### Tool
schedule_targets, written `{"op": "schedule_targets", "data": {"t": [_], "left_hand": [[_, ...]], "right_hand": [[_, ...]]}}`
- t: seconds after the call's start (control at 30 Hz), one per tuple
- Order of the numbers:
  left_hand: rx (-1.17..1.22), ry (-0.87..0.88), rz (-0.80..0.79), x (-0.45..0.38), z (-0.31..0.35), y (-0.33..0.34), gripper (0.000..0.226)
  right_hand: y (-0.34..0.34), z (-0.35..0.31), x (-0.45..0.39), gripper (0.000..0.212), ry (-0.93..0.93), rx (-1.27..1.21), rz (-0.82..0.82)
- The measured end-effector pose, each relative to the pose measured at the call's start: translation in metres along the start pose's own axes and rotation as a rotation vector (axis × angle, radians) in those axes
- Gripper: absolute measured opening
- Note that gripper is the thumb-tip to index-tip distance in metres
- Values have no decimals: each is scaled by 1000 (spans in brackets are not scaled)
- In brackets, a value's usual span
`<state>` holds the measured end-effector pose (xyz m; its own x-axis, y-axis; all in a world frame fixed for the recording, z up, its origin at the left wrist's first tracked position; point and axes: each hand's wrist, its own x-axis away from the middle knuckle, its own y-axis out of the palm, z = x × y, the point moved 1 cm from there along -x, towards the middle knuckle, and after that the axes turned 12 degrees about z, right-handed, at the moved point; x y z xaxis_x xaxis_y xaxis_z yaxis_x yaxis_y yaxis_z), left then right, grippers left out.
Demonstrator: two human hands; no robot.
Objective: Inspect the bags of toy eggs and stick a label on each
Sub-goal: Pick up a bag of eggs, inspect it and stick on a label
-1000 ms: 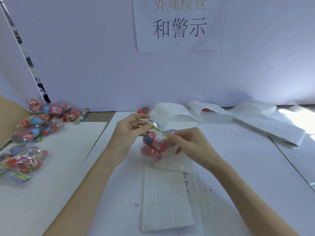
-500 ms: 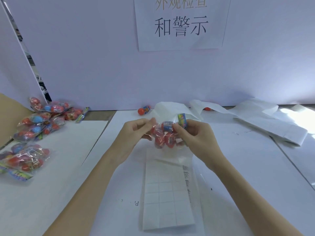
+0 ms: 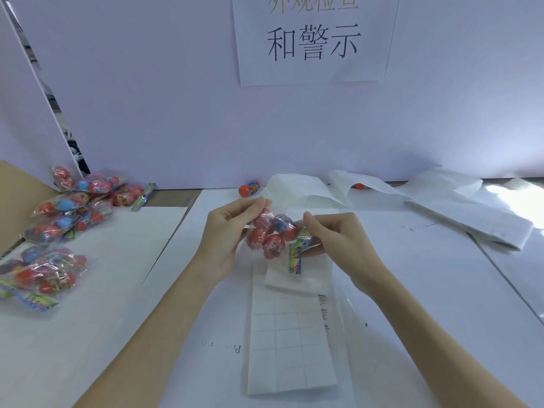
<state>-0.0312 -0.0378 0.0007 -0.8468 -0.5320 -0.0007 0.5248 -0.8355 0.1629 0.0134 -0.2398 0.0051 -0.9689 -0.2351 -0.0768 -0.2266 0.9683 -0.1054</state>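
Two bare hands hold one clear bag of toy eggs [image 3: 272, 234] in the air above the middle of a white tabletop [image 3: 412, 275]. The left hand [image 3: 232, 231] has its thumb and fingers curled and pinched together on the bag's upper left edge. The right hand [image 3: 332, 237] has its fingers curled too, pinching the bag's right side, just above a colourful printed header strip [image 3: 295, 257] that hangs down from the bag. The eggs inside are mostly red, with one blue.

Directly below the held bag, a white label sheet [image 3: 291, 348] lies flat on the tabletop, ruled into a grid of small rectangles, with a column of tiny print along its right side. Its upper end is folded over.

At the far left, a pile of other bags of eggs [image 3: 67, 207] rests on the tabletop, and one more bag [image 3: 44, 272] lies nearer, apart from the pile. A loose red egg [image 3: 248, 188] sits by the back wall. Long strips of white backing paper [image 3: 441, 198] trail across the right rear. A paper sign [image 3: 313, 39] with Chinese characters hangs on the wall.
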Motion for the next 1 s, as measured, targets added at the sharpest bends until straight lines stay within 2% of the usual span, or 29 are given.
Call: {"op": "schedule_targets", "data": {"t": [0.13,0.23,0.43,0.63,0.73,0.87,1.0], "left_hand": [[-136,87,-47,5,-1,1,26],[-144,142,-105,10,-1,6,36],[-275,132,-234,6,4,0,44],[-295,161,-394,6,3,-2,55],[-332,177,-442,8,2,-1,54],[-340,205,-400,9,-1,2,44],[-327,324,-259,10,-5,8,38]], "right_hand": [[-1,-2,3,24,-1,-9,-85],[1,-2,5,24,-73,100,-96],[-2,2,0,13,-136,47,46],[-1,8,-1,13,-352,271,159],[0,8,-1,15,-428,306,169],[4,11,0,12,-443,361,156],[3,9,0,9,-483,370,241]]}}
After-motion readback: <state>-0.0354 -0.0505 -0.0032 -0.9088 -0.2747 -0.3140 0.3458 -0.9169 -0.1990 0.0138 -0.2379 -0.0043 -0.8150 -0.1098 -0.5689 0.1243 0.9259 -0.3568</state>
